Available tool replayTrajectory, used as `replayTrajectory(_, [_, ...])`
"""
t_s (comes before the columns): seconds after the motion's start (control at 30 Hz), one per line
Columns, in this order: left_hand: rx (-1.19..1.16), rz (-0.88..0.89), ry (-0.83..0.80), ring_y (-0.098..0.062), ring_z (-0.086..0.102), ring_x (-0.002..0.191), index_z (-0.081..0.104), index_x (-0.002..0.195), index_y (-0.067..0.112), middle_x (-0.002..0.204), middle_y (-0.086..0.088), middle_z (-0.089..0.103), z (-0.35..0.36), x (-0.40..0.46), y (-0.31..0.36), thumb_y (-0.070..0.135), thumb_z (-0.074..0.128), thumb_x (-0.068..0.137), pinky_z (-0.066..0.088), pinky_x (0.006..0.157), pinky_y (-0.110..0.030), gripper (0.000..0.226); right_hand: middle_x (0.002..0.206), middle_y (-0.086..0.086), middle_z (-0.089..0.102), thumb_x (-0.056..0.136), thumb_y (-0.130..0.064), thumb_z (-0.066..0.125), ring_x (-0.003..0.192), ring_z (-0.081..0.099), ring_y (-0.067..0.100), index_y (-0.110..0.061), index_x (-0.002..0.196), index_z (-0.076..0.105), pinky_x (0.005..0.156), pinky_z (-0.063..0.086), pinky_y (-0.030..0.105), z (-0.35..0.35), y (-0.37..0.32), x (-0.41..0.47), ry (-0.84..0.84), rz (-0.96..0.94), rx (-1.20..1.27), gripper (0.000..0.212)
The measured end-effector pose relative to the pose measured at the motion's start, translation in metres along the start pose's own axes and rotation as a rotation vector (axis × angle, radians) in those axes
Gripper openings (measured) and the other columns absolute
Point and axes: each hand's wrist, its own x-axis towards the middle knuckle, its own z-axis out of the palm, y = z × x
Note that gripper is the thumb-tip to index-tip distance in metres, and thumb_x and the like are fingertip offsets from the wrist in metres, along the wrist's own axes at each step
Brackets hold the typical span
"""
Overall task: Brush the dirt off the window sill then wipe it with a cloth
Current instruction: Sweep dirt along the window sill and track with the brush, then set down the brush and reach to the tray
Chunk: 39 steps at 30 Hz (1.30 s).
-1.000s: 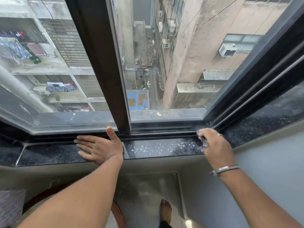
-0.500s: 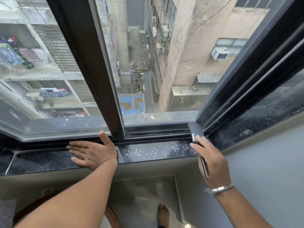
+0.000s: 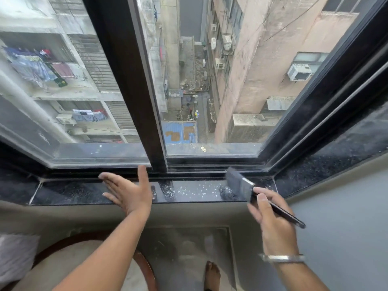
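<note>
While the left hand [image 3: 128, 192] lies spread, fingers straight, at the front edge of the dark window sill [image 3: 69, 192], the right hand [image 3: 270, 219] grips the handle of a brush [image 3: 241, 184], its bristles tilted over the sill's right end beside white specks of dirt [image 3: 195, 190].

Sill [image 3: 73, 192] is showing as polished black speckled stone, glossy, dusted with white flecks [image 3: 195, 190]. Brush [image 3: 241, 185] is looking like dark bristles, metal ferrule, glossy black handle. Bangle [image 3: 282, 258] is gleaming, metal.
</note>
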Motion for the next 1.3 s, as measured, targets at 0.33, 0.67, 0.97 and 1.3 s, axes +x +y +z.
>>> replayTrajectory(0.33, [0.398, 1.332, -0.608, -0.030, 0.062, 0.120, 0.050, 0.145, 0.015, 0.139, -0.011, 0.060, -0.096, 0.033, -0.022, 0.050, 0.062, 0.092, 0.054, 0.094, -0.045, 0.065, 0.100, 0.020, 0.073, 0.100, -0.026, 0.045, 0.093, 0.073, 0.031, -0.004, 0.096, 0.068, 0.073, 0.060, 0.036, 0.151, 0.027, -0.030, -0.500, 0.811, 0.510, 0.033])
replayTrajectory(0.67, [0.676, 0.948, -0.395, -0.033, 0.073, 0.095, 0.081, 0.096, 0.017, 0.115, -0.016, 0.073, -0.173, 0.124, -0.061, 0.010, 0.093, 0.062, 0.060, 0.079, -0.045, 0.037, 0.094, 0.010, 0.074, 0.083, -0.009, 0.069, 0.092, 0.067, 0.027, -0.010, 0.094, 0.076, 0.085, 0.053, 0.035, 0.268, 0.069, -0.010, -0.963, -0.534, -0.807, 0.013])
replayTrajectory(0.97, [0.910, 0.677, -0.255, -0.032, 0.039, 0.141, 0.041, 0.151, 0.025, 0.155, -0.011, 0.040, -0.176, 0.107, -0.127, 0.015, 0.053, 0.094, 0.029, 0.115, -0.048, 0.059, 0.103, 0.013, 0.055, 0.078, -0.009, 0.057, 0.088, 0.054, 0.034, -0.014, 0.095, 0.068, 0.068, 0.044, 0.037, 0.305, 0.082, -0.050, -0.912, -0.975, -1.378, 0.021])
replayTrajectory(1.3, [0.816, 0.007, -0.405, -0.026, 0.059, 0.118, 0.061, 0.127, 0.022, 0.127, -0.002, 0.064, -0.209, -0.009, -0.348, 0.029, 0.056, 0.093, 0.043, 0.097, -0.041, 0.035, 0.110, 0.011, 0.063, 0.083, -0.016, 0.050, 0.096, 0.058, 0.038, -0.018, 0.118, 0.063, 0.081, 0.052, 0.044, 0.304, 0.212, -0.184, -1.572, -0.780, -1.233, 0.038])
